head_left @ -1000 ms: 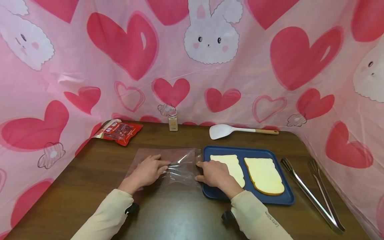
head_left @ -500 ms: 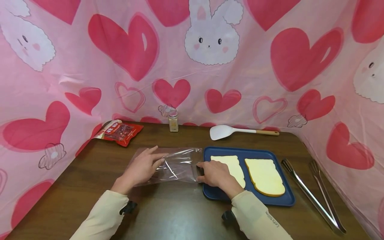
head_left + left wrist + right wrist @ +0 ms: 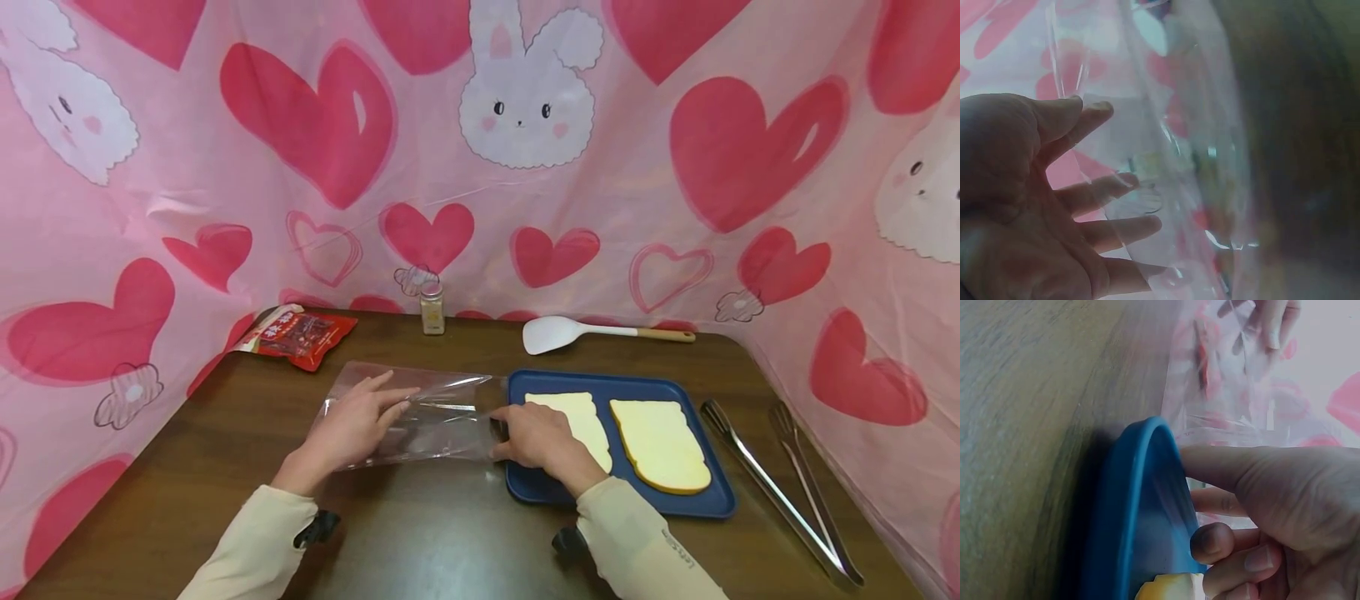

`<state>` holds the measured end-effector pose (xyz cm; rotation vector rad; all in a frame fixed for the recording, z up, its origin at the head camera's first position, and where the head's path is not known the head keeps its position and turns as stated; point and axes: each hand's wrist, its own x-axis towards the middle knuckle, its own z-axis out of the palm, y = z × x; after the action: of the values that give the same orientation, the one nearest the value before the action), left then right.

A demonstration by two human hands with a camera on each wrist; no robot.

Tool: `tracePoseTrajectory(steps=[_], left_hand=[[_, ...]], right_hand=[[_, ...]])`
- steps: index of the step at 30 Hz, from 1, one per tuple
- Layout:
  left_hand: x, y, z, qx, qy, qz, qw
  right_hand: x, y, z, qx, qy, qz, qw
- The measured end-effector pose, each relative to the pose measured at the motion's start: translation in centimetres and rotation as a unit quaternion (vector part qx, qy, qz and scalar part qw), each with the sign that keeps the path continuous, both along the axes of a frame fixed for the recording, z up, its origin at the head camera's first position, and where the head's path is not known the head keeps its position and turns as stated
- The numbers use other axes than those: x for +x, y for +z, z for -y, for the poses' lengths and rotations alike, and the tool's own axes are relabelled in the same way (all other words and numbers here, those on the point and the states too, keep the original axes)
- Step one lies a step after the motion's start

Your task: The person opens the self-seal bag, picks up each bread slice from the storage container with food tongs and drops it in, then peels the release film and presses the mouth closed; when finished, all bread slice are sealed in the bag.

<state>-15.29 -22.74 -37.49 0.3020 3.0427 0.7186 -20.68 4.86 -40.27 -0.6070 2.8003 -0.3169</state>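
Observation:
A clear plastic bag [image 3: 446, 429] lies crumpled between the two hands, glossy with creases. My left hand [image 3: 356, 423] is at its left part, fingers spread and nearly straight. In the left wrist view the clear film [image 3: 1172, 156] overlaps the fingertips of that hand [image 3: 1060, 206]. My right hand [image 3: 534, 433] holds the bag's right end between thumb and index finger, at the left rim of a blue tray [image 3: 637, 502]. Its other fingers curl in the right wrist view, beside the tray's rim [image 3: 1141, 444]. Two bread slices [image 3: 663, 446] lie in the tray, the left one partly hidden by the right hand.
Metal tongs [image 3: 787, 500] lie spread to the right of the tray. Behind stand or lie a white spatula [image 3: 555, 333] with a wooden handle, a small spice jar [image 3: 432, 310] and a red food packet [image 3: 300, 335]. A pink heart-patterned cloth [image 3: 442, 167] borders the brown table [image 3: 420, 533].
My left hand has shifted slightly left, its fingers spreading from the bag's middle. The film's creases have changed and its front edge has lifted. The right hand stays almost in place.

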Motion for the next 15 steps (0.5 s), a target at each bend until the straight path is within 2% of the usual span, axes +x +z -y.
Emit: tracePoseTrajectory(steps=[6, 11, 15], left_hand=[[-0.1, -1.2, -0.2, 0.009, 0.001, 0.022, 0.9997], [-0.1, -2.0, -0.2, 0.016, 0.003, 0.029, 0.9994], [-0.1, -2.6, -0.2, 0.02, -0.004, 0.037, 0.9991]], right_hand=[[0.2, 0.0, -0.4, -0.01, 0.0, -0.007, 0.9999], [0.7, 0.3, -1.3, -0.046, 0.0, -0.041, 0.9981], [1.4, 0.4, -3.2, -0.077, -0.032, -0.081, 0.9932]])
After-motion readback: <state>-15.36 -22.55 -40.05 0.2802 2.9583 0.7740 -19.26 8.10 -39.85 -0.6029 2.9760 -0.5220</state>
